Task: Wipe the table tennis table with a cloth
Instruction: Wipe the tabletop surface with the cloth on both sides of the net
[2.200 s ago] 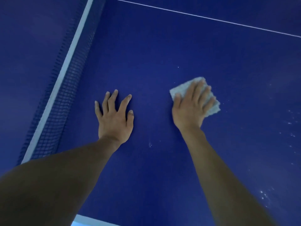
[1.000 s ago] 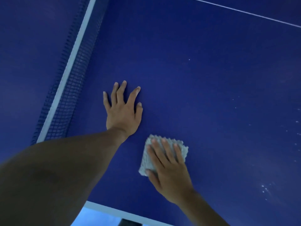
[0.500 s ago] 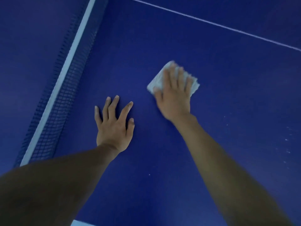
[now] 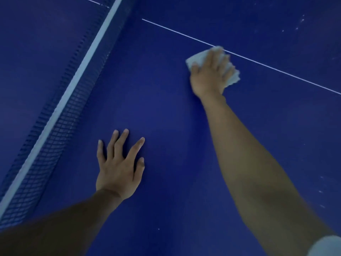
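Note:
The blue table tennis table (image 4: 166,117) fills the view. My right hand (image 4: 210,74) lies flat on a pale folded cloth (image 4: 231,78) far out on the table, with the cloth's far edge touching the thin white centre line (image 4: 276,68). The fingers are spread over the cloth and blurred by motion. My left hand (image 4: 119,169) rests flat on the table nearer to me, fingers spread, holding nothing.
The dark net (image 4: 60,124) with its white top band runs diagonally along the left side. Small white specks (image 4: 321,191) dot the table surface at the right and top right. A light sleeve edge (image 4: 326,246) shows at the bottom right corner.
My right hand slid the cloth back toward me, then far away and to the right, up to the white centre line. My left hand has stayed planted on the table.

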